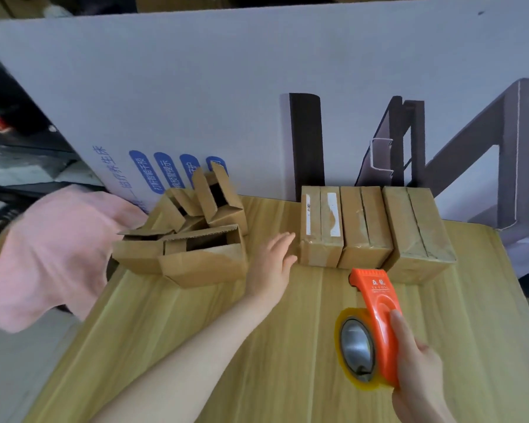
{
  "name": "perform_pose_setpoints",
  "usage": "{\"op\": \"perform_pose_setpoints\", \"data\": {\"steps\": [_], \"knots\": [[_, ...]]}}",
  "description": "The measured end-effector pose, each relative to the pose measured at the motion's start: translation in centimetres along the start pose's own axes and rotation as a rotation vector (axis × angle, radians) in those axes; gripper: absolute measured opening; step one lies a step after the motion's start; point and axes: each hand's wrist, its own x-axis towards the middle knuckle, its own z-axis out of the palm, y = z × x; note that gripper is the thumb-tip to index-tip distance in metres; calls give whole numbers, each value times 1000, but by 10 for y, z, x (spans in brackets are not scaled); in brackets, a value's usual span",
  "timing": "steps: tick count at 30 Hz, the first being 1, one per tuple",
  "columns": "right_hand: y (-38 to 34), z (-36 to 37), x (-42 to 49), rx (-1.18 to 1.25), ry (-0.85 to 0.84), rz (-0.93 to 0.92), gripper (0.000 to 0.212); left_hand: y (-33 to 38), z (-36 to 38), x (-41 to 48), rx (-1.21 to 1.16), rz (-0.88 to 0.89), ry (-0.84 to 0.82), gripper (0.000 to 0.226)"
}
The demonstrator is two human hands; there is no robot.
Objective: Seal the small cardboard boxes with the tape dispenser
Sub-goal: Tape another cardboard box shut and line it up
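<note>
**Clerk:** Closed stock?
**Checker:** Three closed cardboard boxes [364,227], side by side at the back of the wooden table [257,346]. They stand against a white printed carton panel [226,87]. The leftmost box [319,230] bears torn white label remnants.
**Clerk:** Open stock?
**Checker:** One heap of open cardboard boxes [196,257], flaps up, back left. Blurred pink fabric [49,248] is beside it.
**Clerk:** Tool?
**Checker:** One orange tape dispenser [376,306], clear tape roll [353,346] mounted, in front of the closed row with its nose toward the boxes.
**Clerk:** Hands?
**Checker:** Right hand [419,370] wrapped round the dispenser's body, one finger along its top. Left hand [271,261] flat with fingers straight, holding nothing. It lies between the heap and the closed row, fingertips just beside the leftmost box; contact cannot be told.
</note>
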Motion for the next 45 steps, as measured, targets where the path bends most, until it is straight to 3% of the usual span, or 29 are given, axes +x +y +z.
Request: {"op": "perform_pose_setpoints", "data": {"steps": [3,6,12,15,20,30,40,45], "knots": [[2,9,-23,-21,1,-18,46,-45,-47,-18,190,219,144,42],[4,21,-47,-33,-5,-38,45,-81,-95,-8,327,118,203,42],[24,44,-81,-31,-15,-54,43,-133,-110,15,627,-142,-299,60],[39,46,-90,-33,28,-58,46,-144,-100,22,692,-122,-375,57],[70,38,-98,-20,121,-53,47,-170,-102,32,586,-91,-389,64],[94,19,-139,86,221,-46,43,-171,-100,32,646,-51,-445,73],[69,-3,-176,106,184,-49,42,-98,-71,-95,543,147,-617,69],[59,-28,-184,74,136,-61,42,-53,-36,-200,510,394,-583,69]]}}
